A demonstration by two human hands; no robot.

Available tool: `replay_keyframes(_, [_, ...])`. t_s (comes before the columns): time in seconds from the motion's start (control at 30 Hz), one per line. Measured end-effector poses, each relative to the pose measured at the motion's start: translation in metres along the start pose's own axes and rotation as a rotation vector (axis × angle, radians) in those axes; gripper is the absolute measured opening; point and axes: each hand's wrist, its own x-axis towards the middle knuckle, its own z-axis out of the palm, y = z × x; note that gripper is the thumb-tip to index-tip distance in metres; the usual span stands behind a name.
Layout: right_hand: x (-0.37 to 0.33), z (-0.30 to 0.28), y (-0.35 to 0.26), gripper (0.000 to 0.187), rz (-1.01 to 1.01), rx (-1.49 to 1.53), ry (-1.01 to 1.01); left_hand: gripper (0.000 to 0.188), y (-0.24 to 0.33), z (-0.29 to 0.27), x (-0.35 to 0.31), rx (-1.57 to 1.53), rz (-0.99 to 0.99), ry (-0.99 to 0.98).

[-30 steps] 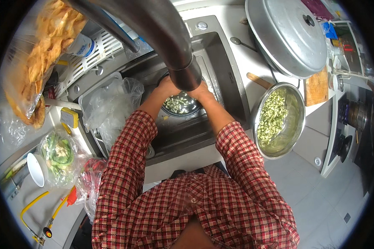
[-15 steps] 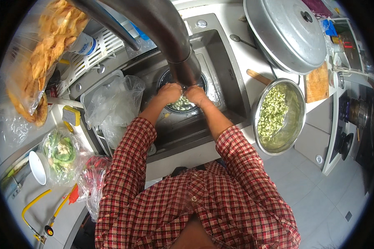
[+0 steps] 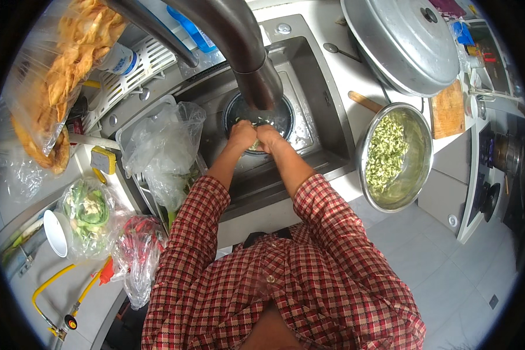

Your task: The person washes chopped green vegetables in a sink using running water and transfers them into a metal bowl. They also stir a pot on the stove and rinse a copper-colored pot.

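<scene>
Both hands, left hand (image 3: 242,134) and right hand (image 3: 268,139), are pressing together, squeezing greens (image 3: 255,144) over the sink (image 3: 326,125); a bowl (image 3: 395,156) is sitting on the cluttered desk (image 3: 344,76).

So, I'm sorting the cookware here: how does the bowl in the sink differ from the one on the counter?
The sink bowl is smaller, looks dark, and is half hidden by the faucet and both hands, left hand and right hand. The counter bowl is larger, shiny steel, untouched and in full view. Both are round and hold chopped green vegetables.
</scene>
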Motion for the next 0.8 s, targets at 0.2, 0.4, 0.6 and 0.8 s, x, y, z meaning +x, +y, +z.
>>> replay_keyframes(0.2, [0.005,-0.001,0.006,0.016,0.072,0.57,-0.189,0.033,0.006,0.01,-0.015,-0.157,-0.036,0.09])
replay_keyframes(0.4, [-0.003,-0.008,0.01,0.022,0.009,0.729,-0.329,0.033,0.014,0.019,-0.03,-0.334,0.04,0.256])
replay_keyframes(0.6, [-0.038,-0.018,-0.003,0.022,-0.083,0.769,-0.308,0.029,0.028,0.031,-0.036,-0.419,0.193,0.467])
replay_keyframes(0.8, [-0.136,-0.024,-0.029,0.019,-0.389,0.821,-0.034,0.028,0.067,0.014,-0.075,-0.478,0.487,0.604])
